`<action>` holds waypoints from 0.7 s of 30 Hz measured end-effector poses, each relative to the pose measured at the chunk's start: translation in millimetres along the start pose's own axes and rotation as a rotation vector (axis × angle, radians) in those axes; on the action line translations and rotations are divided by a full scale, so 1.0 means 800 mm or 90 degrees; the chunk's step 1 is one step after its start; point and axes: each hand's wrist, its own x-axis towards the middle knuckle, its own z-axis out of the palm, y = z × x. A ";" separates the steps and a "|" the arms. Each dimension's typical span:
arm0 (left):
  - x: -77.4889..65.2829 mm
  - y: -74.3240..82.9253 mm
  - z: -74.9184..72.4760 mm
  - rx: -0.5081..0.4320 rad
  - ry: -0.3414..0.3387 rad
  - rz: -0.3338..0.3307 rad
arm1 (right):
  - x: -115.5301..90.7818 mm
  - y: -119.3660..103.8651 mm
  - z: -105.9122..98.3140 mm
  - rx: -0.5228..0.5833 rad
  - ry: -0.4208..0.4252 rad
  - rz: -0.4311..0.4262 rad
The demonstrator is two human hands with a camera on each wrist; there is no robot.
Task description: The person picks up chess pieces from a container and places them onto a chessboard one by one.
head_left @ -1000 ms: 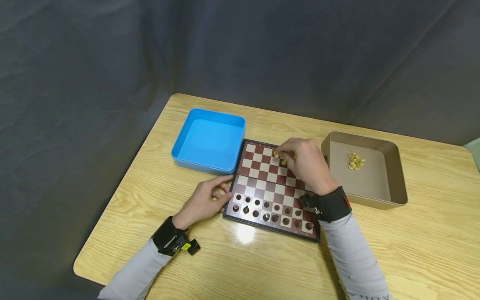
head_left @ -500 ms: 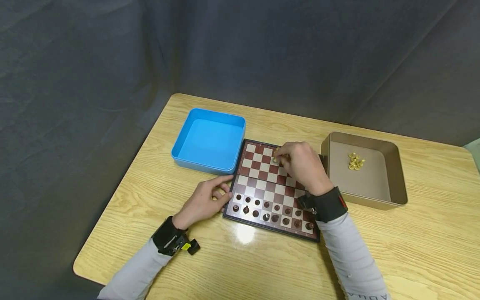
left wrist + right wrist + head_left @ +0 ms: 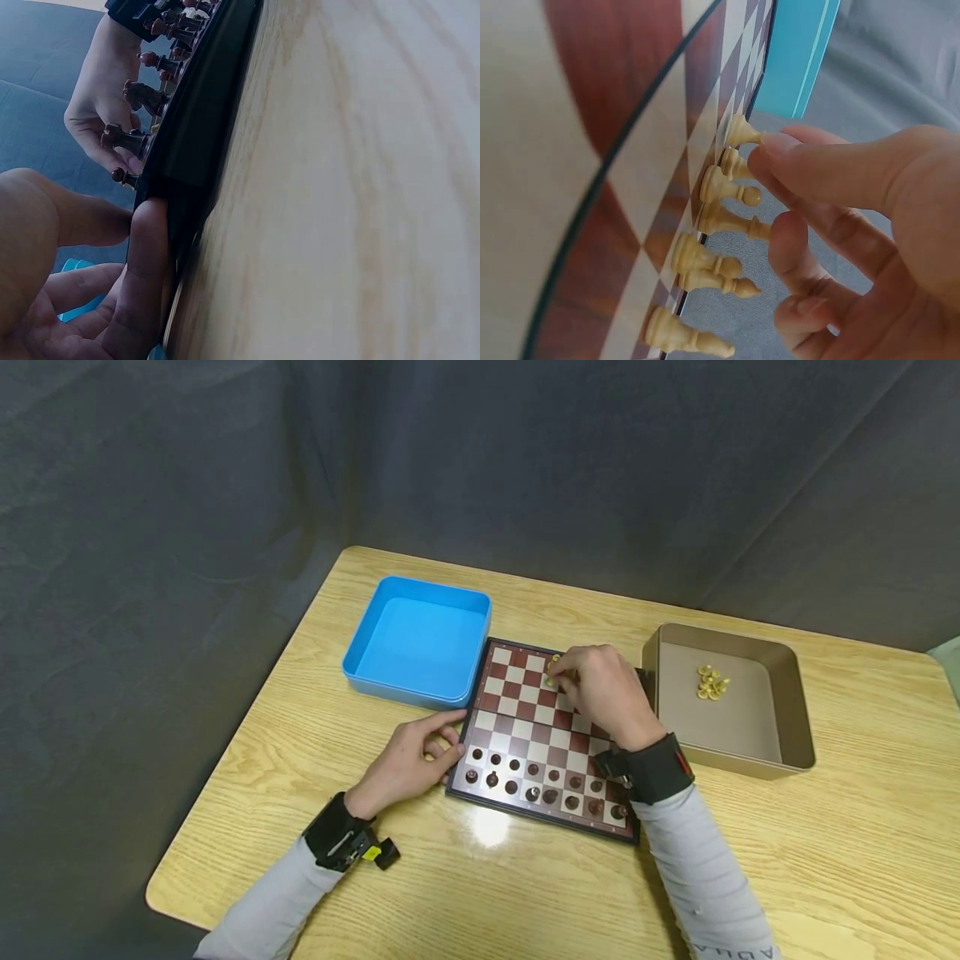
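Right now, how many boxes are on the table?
2. The blue box is left of the board, beyond the left hand; the tan box, with gold pieces in it, is right of the board.

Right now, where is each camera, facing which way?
Head: on the head, faces down at the board; left hand, right hand, sleeves show.
Left wrist: on that wrist, faces along the board's near edge; both hands show.
Right wrist: on that wrist, faces pale pieces across the board; right hand shows.
Head and right wrist share the blue box.
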 end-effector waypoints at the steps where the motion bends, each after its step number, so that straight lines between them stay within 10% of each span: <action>1: 0.000 0.000 0.000 0.001 0.000 0.000 | 0.000 0.000 0.000 0.000 -0.001 0.001; 21: -0.001 0.001 0.000 -0.005 0.001 -0.002 | -0.001 0.000 0.000 0.015 -0.015 0.014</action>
